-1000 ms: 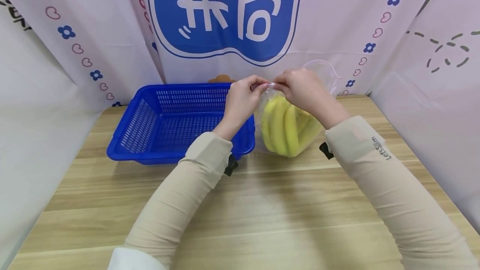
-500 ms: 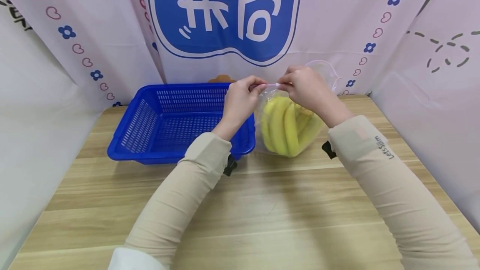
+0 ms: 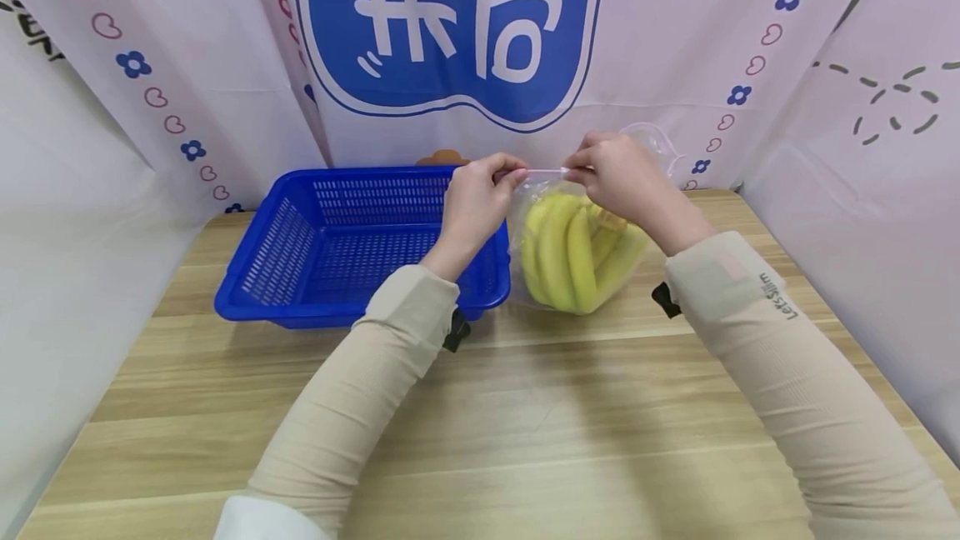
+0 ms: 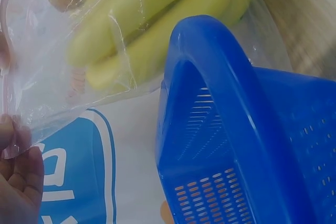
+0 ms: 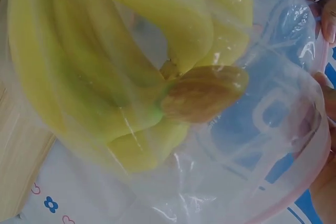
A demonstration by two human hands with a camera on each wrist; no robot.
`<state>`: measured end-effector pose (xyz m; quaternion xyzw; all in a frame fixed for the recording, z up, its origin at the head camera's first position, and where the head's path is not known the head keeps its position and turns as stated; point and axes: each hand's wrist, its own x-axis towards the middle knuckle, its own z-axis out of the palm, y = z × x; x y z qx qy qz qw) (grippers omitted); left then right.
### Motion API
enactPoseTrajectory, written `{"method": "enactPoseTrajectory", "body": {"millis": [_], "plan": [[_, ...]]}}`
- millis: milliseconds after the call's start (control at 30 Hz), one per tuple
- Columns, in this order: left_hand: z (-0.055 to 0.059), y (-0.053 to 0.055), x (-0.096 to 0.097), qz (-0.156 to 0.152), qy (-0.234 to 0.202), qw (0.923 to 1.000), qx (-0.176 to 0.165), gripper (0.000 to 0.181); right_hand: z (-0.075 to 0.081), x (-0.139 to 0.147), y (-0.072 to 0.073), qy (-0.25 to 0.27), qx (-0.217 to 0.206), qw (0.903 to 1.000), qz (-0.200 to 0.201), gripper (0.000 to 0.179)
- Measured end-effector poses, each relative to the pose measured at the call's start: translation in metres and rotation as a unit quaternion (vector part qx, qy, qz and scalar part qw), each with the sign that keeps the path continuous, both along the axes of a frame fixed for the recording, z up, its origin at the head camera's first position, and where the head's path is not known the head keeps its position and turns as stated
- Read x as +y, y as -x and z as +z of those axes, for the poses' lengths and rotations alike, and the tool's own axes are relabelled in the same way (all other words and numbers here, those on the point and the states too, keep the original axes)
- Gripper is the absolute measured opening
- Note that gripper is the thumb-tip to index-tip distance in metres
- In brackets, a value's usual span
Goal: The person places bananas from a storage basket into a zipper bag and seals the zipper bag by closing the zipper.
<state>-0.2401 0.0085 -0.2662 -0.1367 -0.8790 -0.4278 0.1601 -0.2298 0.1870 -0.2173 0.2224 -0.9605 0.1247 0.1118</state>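
A bunch of yellow bananas (image 3: 558, 252) sits inside a clear zip bag (image 5: 252, 166) with a pink strip along its mouth. My left hand (image 3: 477, 200) pinches the strip at the bag's left corner, between thumb and fingers. Farther along the same edge, my right hand (image 3: 618, 175) pinches the strip at a small white piece that looks like a slider. A straight length of strip stretches between the two hands. To the right of my right hand the mouth gapes in a loop. In the right wrist view the brown banana stem (image 5: 205, 95) points toward the mouth.
A blue plastic basket (image 3: 300, 312) with slotted walls stands just left of the bag, partly behind my left forearm. Both rest on a wood-grain table (image 3: 525, 440). A white printed cloth (image 3: 660, 48) hangs close behind them.
My right hand has slid rightward along the strip, and my left hand has shifted slightly left. The stretch of strip between them has grown longer, while the open loop has become smaller.
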Motion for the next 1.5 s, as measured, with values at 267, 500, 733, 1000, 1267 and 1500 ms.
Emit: {"method": "enactPoseTrajectory", "body": {"millis": [267,500,733,1000,1267,1500], "plan": [[0.000,0.000,-0.001,0.005,0.001,1.0000,-0.002,0.021,0.000,0.008,-0.001,-0.005,-0.007,0.9998,-0.019,0.022],[-0.001,0.001,-0.003,0.010,0.003,0.9999,-0.003,0.021,-0.001,0.016,-0.003,-0.013,0.002,0.9996,-0.024,0.022],[-0.001,0.001,-0.004,0.009,0.006,0.9999,-0.006,0.020,-0.003,0.022,-0.002,-0.023,0.028,0.9992,-0.019,0.021],[-0.002,0.002,-0.005,0.012,0.006,0.9999,-0.002,0.019,-0.001,0.026,-0.003,-0.012,-0.001,0.9994,-0.031,0.021],[-0.004,0.003,-0.006,0.016,0.011,0.9998,-0.001,0.020,-0.001,0.032,-0.004,-0.022,-0.013,0.9989,-0.040,0.022],[-0.005,0.005,-0.007,0.021,0.015,0.9997,-0.004,0.020,-0.001,0.038,-0.004,-0.022,-0.015,0.9985,-0.048,0.022]]}}
